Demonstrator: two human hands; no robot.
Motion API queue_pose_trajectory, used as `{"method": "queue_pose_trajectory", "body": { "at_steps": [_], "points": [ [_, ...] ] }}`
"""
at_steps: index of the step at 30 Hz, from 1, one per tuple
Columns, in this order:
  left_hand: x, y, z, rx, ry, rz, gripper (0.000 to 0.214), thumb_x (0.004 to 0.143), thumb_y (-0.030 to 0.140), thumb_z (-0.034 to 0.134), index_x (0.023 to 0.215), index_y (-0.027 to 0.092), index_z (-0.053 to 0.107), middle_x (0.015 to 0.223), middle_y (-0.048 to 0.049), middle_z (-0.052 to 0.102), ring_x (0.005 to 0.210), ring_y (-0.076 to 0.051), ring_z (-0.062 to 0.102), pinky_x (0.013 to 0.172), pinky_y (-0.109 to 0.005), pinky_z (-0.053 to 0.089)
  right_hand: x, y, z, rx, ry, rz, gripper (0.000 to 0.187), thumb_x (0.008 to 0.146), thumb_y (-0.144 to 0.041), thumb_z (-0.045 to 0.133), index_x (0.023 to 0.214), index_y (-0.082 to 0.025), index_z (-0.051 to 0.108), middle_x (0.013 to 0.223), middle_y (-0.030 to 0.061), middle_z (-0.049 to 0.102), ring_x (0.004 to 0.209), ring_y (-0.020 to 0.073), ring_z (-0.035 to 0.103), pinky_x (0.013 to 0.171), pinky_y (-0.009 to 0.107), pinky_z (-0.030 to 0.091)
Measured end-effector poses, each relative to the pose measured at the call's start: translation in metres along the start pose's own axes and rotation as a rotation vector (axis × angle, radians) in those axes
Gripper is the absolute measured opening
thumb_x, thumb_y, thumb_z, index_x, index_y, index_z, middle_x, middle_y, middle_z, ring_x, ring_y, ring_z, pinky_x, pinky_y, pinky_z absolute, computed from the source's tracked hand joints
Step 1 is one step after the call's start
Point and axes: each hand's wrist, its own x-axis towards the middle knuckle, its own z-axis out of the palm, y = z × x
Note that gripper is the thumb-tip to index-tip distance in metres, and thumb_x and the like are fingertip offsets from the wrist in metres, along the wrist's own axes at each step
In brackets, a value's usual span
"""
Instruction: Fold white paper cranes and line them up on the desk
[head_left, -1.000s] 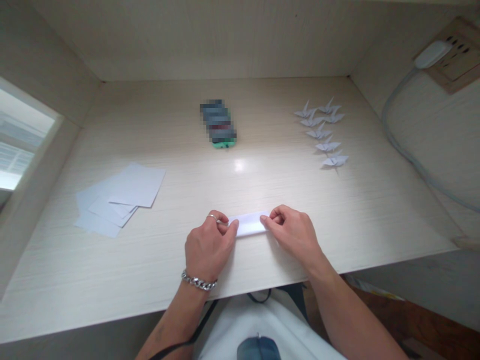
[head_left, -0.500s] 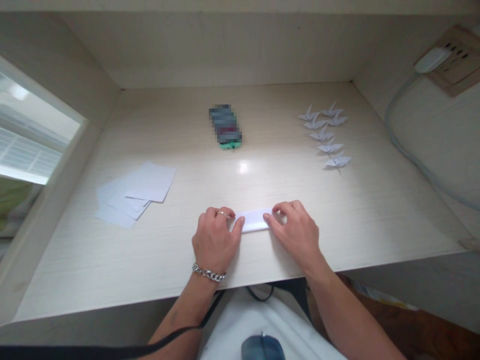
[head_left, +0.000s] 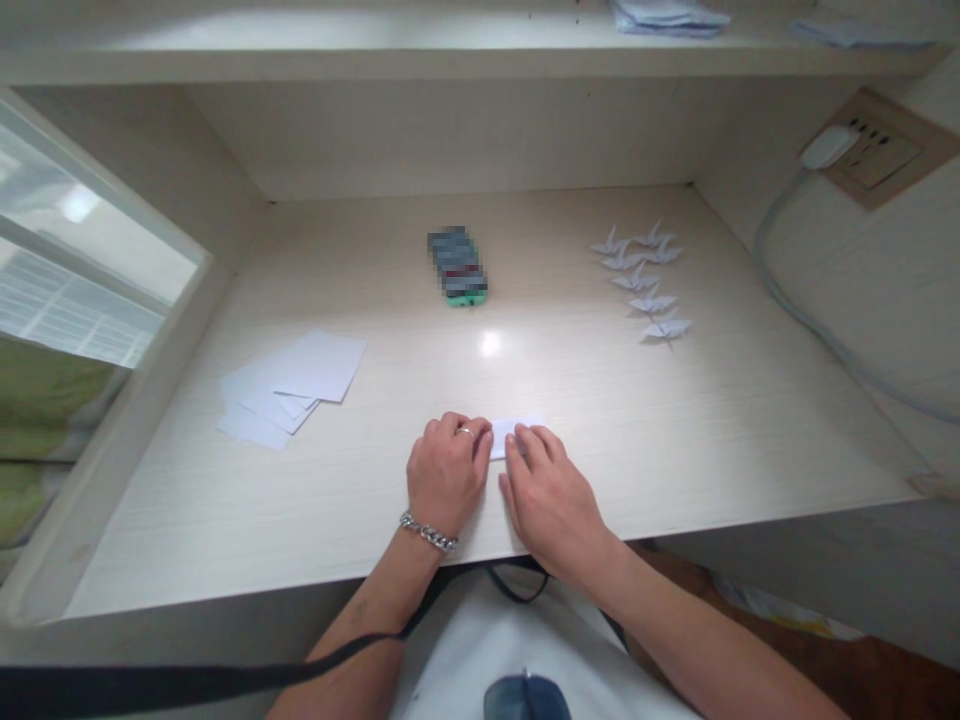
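A folded strip of white paper [head_left: 501, 440] lies flat near the desk's front edge, largely covered by my hands. My left hand [head_left: 448, 468], with a ring and a chain bracelet, is closed on the strip's left end, thumb against the bent fingers. On the strip's right part rest the fingertips of my right hand [head_left: 551, 490], its fingers stretched out and the thumb apart on the desk side. Loose white sheets [head_left: 319, 365] lie overlapping to the left of my hands. Several folded paper cranes [head_left: 665, 328] stand in a group at the back right.
A phone [head_left: 459, 268] with a green edge, its face pixelated, lies at the back middle of the desk [head_left: 420, 370]. A plug with a grey cable [head_left: 810, 320] runs from the wall socket [head_left: 889, 150] down the right side. Folded papers [head_left: 670, 17] sit on the shelf above.
My right hand has slid left along the strip and flattened from a pinch, fingers now stretched over the paper. My left hand stays at the left end. The view has tilted up, showing the shelf.
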Motion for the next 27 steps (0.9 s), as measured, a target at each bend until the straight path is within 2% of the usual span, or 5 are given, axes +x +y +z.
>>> {"method": "queue_pose_trajectory", "body": {
  "at_steps": [5, 8, 11, 19, 27],
  "points": [
    [-0.015, -0.019, -0.002, -0.138, 0.059, 0.131, 0.022, 0.091, 0.026, 0.051, 0.106, 0.018, 0.065, 0.103, -0.0093, 0.058, 0.096, -0.022, 0.053, 0.089, -0.036, 0.046, -0.005, -0.005, 0.001, 0.041, -0.013, 0.050, 0.055, 0.092, -0.038, 0.049, 0.130, 0.002, 0.051, 0.132, 0.0244, 0.052, 0.123, 0.0337, 0.042, 0.106, 0.046, 0.037],
    [-0.029, -0.012, -0.003, -0.155, 0.126, 0.208, 0.024, 0.091, 0.016, 0.048, 0.109, 0.015, 0.063, 0.114, -0.0116, 0.058, 0.106, -0.023, 0.050, 0.095, -0.038, 0.044, -0.006, -0.003, 0.002, 0.067, -0.017, 0.047, 0.056, 0.092, -0.037, 0.048, 0.131, 0.004, 0.050, 0.134, 0.0255, 0.051, 0.125, 0.0337, 0.041, 0.108, 0.045, 0.036],
    [-0.040, 0.002, 0.000, -0.144, 0.036, 0.308, 0.036, 0.088, 0.009, 0.046, 0.123, 0.013, 0.056, 0.122, -0.0126, 0.059, 0.116, -0.025, 0.046, 0.099, -0.041, 0.041, -0.007, -0.002, 0.006, 0.085, -0.005, 0.030, 0.049, 0.094, -0.030, 0.044, 0.130, 0.003, 0.051, 0.133, 0.0252, 0.051, 0.127, 0.0321, 0.041, 0.110, 0.045, 0.033],
    [-0.052, 0.013, 0.004, -0.022, -0.046, 0.262, 0.044, 0.091, 0.018, 0.044, 0.135, 0.020, 0.047, 0.132, -0.0102, 0.057, 0.122, -0.027, 0.046, 0.096, -0.044, 0.038, -0.017, 0.011, 0.009, 0.097, 0.000, 0.025, 0.047, 0.096, -0.029, 0.039, 0.134, -0.003, 0.048, 0.140, 0.0208, 0.047, 0.132, 0.0294, 0.038, 0.110, 0.045, 0.033],
    [-0.051, 0.016, 0.002, 0.027, -0.054, 0.262, 0.041, 0.094, 0.027, 0.042, 0.133, 0.020, 0.050, 0.132, -0.0096, 0.057, 0.122, -0.028, 0.045, 0.097, -0.045, 0.037, -0.035, 0.028, -0.001, 0.015, 0.064, 0.154, 0.050, 0.093, -0.035, 0.046, 0.131, -0.004, 0.050, 0.143, 0.0240, 0.041, 0.137, 0.0367, 0.029, 0.107, 0.055, 0.032]
  ]
}}
